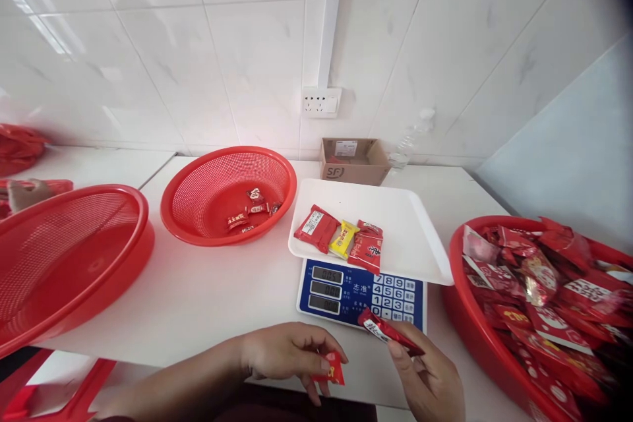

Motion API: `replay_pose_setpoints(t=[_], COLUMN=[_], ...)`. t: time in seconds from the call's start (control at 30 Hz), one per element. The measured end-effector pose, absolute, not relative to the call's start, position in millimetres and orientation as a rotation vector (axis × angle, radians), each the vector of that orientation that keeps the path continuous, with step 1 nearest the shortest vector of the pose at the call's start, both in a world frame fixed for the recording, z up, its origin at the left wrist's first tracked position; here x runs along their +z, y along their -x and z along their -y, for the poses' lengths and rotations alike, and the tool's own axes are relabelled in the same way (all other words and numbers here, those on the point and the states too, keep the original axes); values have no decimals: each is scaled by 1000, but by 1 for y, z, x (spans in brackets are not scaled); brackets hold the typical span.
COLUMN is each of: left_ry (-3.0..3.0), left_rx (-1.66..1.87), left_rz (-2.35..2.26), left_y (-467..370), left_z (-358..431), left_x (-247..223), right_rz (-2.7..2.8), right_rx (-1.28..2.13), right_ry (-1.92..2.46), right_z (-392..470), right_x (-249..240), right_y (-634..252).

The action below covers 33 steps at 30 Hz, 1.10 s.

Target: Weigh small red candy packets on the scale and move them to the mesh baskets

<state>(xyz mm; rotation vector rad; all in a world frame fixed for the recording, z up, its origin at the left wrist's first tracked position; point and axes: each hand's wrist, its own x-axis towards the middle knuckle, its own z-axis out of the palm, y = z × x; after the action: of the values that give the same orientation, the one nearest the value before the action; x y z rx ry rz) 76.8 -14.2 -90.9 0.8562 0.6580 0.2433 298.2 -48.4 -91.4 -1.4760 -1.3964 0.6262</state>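
My left hand (291,353) pinches a small red snack packet (335,368) with yellow print, just in front of the scale near the table's front edge. Between thumb and fingers, my right hand (428,369) grips a slim dark-red snack packet (388,331) over the lower right of the keypad. Behind both hands stands a blue digital scale (361,290) bearing a white tray (415,224). On that tray lie a large red packet (318,227), a yellow packet (344,239) and another red packet (366,247), side by side.
At right, a red basket (457,277) is heaped with red snack packets. A red colander (192,198) holding several small packets sits back left, and another red basket (113,270) is farther left. Against the wall are a cardboard box (356,171) and a clear bottle (408,142).
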Motion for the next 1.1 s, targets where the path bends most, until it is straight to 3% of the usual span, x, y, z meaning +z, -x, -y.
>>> replay_pose_setpoints(t=[0.3,0.6,0.87,1.1], left_ry=[-1204,-2086,-2437,-2422], left_rx=[574,916,776,1002], left_rz=[-892,-1437,-1539,-1234], left_y=[-73,-80,-113,-93], left_z=[-1,-47,-88,-51], left_x=[-58,-44,-36,-39], right_rz=[1392,1432,1424,1452], right_rx=[586,561,571,564], right_ry=[1513,1483,1505,1476], right_z=[51,49,54,54], right_x=[-96,-97,-99,-104], right_y=[-300,-297,-300,-306])
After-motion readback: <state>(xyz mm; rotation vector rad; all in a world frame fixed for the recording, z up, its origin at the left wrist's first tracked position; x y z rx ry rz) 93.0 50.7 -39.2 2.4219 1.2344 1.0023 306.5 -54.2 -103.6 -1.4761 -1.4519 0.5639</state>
